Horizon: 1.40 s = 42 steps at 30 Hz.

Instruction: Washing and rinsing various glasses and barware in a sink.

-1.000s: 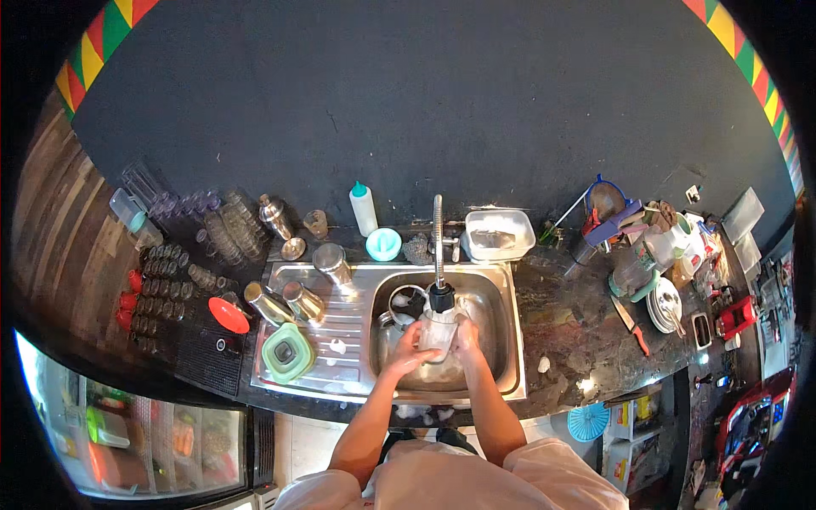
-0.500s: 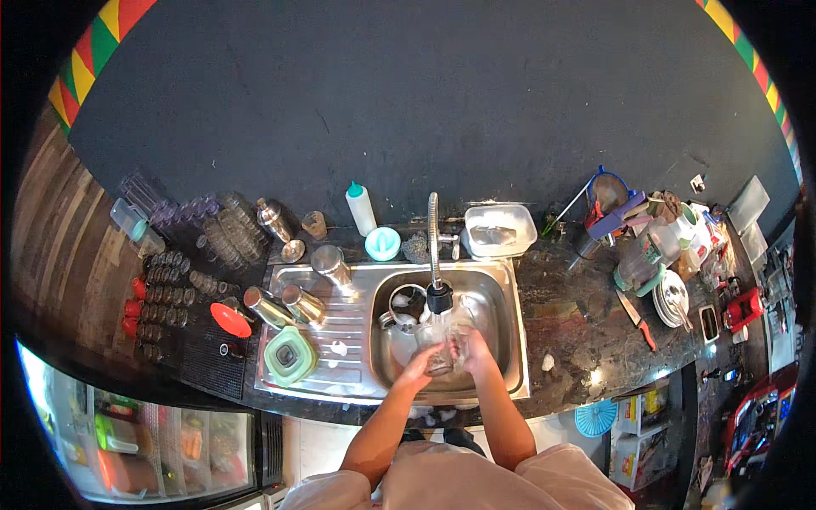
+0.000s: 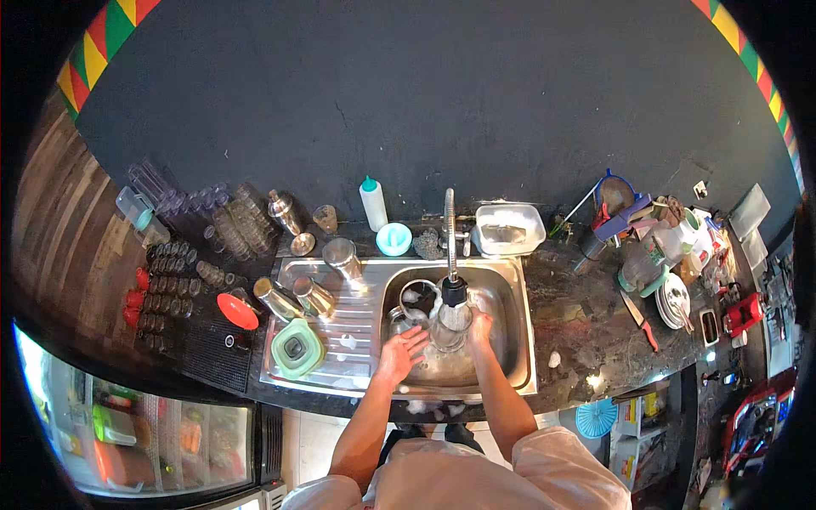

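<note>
Under the flexible tap (image 3: pixel 456 291), a clear glass mug (image 3: pixel 450 337) is held in my right hand (image 3: pixel 481 330), whose fingers close on its right side, partly hidden. Water runs from the tap head into the mug. To the mug's left, my left hand (image 3: pixel 399 355) is open, palm turned up, fingers spread and holding nothing. Behind it in the steel sink (image 3: pixel 516 370) sits a round vessel (image 3: pixel 418 285) with suds and dark contents. A smaller clear item beside it is hard to make out.
On the ribbed drainboard (image 3: pixel 355 327) stand metal cups (image 3: pixel 314 297) and a green-lidded container (image 3: pixel 297 348). Stacked glasses (image 3: pixel 229 229) line the far left. A plastic tub (image 3: pixel 508 229) sits behind the sink. To the right lies a knife (image 3: pixel 639 321) beside stacked plates (image 3: pixel 673 299).
My left hand has come off the glass mug, moved left and opened. The mug is now upright directly under the tap in my right hand. The whole view has shifted slightly.
</note>
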{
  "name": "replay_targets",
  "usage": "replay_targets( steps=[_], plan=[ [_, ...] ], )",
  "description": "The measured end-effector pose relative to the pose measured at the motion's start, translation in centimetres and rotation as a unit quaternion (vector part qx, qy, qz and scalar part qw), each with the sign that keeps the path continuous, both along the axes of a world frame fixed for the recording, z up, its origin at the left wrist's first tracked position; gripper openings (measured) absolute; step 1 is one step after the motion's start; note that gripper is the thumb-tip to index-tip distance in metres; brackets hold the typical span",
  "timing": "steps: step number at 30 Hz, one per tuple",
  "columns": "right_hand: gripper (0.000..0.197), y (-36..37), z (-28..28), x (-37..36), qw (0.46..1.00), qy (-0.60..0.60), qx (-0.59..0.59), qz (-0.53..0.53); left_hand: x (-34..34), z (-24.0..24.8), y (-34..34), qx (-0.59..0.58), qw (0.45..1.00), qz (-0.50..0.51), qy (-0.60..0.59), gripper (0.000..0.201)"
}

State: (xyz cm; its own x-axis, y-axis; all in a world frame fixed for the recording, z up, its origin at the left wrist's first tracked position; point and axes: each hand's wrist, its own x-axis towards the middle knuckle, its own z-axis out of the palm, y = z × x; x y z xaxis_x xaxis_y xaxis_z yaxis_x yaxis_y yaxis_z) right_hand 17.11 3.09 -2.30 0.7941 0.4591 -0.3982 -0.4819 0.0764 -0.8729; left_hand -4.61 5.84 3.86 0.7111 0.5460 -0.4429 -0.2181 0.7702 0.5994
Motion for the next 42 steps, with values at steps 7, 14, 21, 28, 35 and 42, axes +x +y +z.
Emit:
replay_targets(
  steps=[7,14,21,28,35,42],
  plan=[
    [0.016,-0.8,-1.2,-0.3,0.993,0.067,0.085,0.054,-0.7,-0.2,0.4,-0.034,0.999,-0.013,-0.009,0.057],
    [0.024,-1.2,-2.8,-1.0,0.993,0.094,0.059,0.045,-1.2,0.4,1.2,-0.014,0.999,-0.027,-0.008,0.055],
    [0.024,-0.2,-3.3,-1.7,0.99,0.083,0.105,0.042,-1.7,0.1,1.8,-0.015,0.999,-0.032,-0.004,0.052],
    [0.027,-2.5,-0.2,-2.3,0.971,0.23,0.04,-0.044,1.6,0.4,0.9,0.248,0.96,-0.091,0.088,0.045],
    [0.021,-8.8,5.1,-0.3,0.896,0.335,0.181,0.227,6.4,-1.5,-3.2,-0.012,0.986,-0.164,0.04,0.047],
    [0.03,-4.9,6.2,0.1,0.894,0.269,0.162,0.319,8.1,-5.8,-3.5,-0.159,0.987,-0.001,-0.01,0.031]
  ],
)
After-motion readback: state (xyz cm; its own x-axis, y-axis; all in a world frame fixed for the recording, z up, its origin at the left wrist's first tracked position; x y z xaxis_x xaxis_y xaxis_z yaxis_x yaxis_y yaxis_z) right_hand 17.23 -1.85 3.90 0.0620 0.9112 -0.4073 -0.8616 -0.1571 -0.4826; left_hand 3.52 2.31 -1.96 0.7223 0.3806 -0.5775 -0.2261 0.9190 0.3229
